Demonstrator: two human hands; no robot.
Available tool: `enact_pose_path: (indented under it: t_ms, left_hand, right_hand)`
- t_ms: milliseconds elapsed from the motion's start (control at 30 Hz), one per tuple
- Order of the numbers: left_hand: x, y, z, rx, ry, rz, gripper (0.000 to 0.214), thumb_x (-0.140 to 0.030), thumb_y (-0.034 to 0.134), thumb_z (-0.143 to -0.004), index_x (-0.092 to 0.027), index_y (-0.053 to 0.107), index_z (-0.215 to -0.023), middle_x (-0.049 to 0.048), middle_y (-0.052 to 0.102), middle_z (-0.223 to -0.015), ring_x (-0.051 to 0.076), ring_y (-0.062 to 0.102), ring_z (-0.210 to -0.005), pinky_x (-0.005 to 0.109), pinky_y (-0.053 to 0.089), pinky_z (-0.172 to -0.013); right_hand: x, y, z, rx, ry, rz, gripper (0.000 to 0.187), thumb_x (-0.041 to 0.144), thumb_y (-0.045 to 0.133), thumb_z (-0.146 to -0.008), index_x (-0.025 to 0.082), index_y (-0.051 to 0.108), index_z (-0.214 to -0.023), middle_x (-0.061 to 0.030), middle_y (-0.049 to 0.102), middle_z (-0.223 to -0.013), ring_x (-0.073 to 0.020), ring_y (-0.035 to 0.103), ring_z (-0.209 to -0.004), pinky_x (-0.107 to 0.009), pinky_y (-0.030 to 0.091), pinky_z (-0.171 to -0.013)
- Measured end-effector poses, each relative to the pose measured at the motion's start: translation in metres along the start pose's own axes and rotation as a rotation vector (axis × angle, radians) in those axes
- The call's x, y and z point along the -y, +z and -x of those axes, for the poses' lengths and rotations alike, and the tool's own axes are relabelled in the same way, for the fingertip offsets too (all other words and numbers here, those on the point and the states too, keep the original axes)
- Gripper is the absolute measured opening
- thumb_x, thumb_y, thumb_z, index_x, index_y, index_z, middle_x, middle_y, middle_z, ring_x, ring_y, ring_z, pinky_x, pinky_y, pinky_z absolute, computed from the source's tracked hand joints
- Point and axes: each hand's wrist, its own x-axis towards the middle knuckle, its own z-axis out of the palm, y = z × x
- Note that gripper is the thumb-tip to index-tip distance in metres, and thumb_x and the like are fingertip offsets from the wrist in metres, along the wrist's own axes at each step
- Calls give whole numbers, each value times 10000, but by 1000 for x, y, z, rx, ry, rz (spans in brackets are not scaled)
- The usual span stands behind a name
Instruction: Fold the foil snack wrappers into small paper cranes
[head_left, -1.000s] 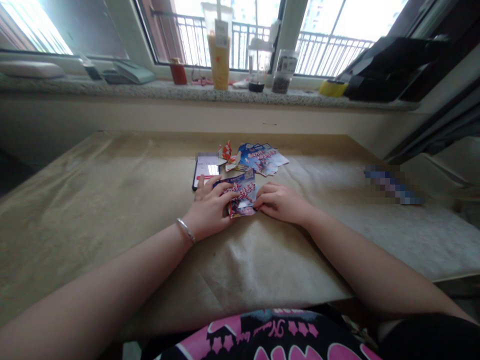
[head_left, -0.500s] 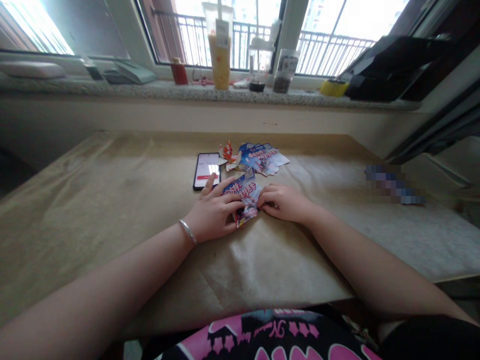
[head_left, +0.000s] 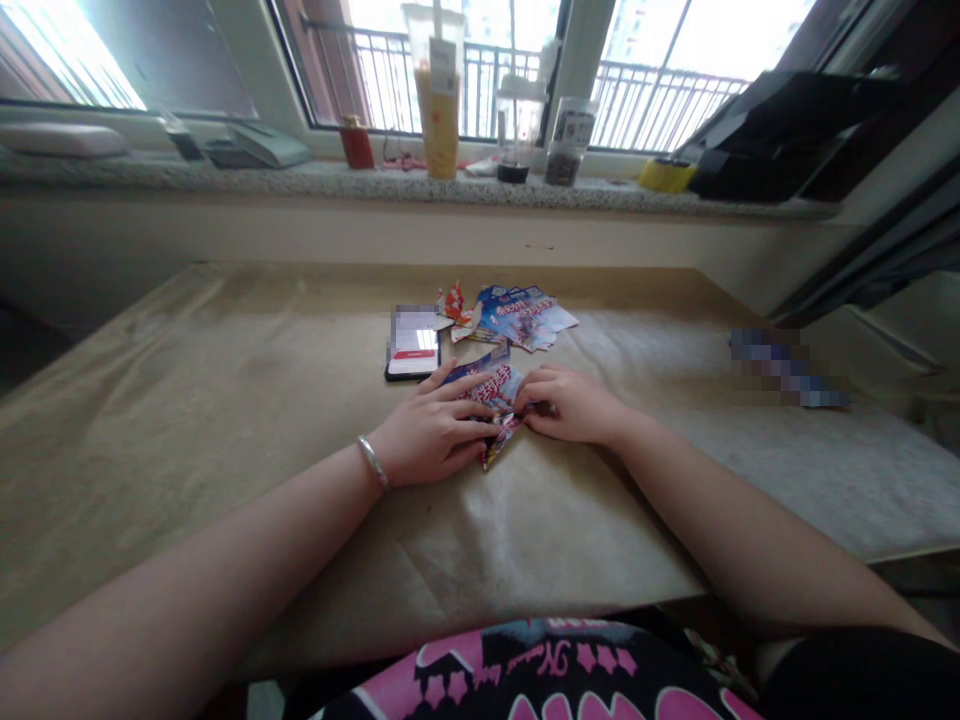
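My left hand (head_left: 439, 430) lies flat with its fingers spread over a printed sheet (head_left: 506, 382) in the middle of the bench (head_left: 262, 380). The fingertips of my right hand (head_left: 566, 405) are drawn narrow, pinching the sheet's right edge. Just beyond the sheet lie a fan of similar sheets (head_left: 529, 318) and an orange-and-white paper piece (head_left: 454, 303); a phone (head_left: 415, 362) sits to the far left of it.

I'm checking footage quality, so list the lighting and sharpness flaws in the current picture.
Head view: window washed out nearly white; head view: bright reflection on the phone; head view: printed paper under the left hand looks soft; head view: pixelated blocks over part of the bluish item at far right.
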Motion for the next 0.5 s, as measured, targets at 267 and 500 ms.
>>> enact_pose_path:
  t_ms: [267, 500]
  left_hand:
    - [4, 1, 1, 19, 36, 75, 224, -239, 543, -842, -318, 679, -1001, -44, 693, -1077, 219, 464, -1258, 498, 119, -1158]
    - [4, 3, 0, 40, 18, 138, 237, -254, 493, -887, -277, 651, -1061, -9, 684, -1106, 174, 584, -1093, 451, 221, -1110]
  right_hand:
    - [-3, 3, 0, -12, -63, -105, 146, 177, 610, -785, 227, 716, -873, -52, 664, -928, -164, 608, -883, -328, 494, -839]
    - [-4, 7, 0, -32, -32, -127, 123, 197, 594, -815, 212, 706, -863, -60, 657, -947, -161, 605, -891, -320, 486, -838]
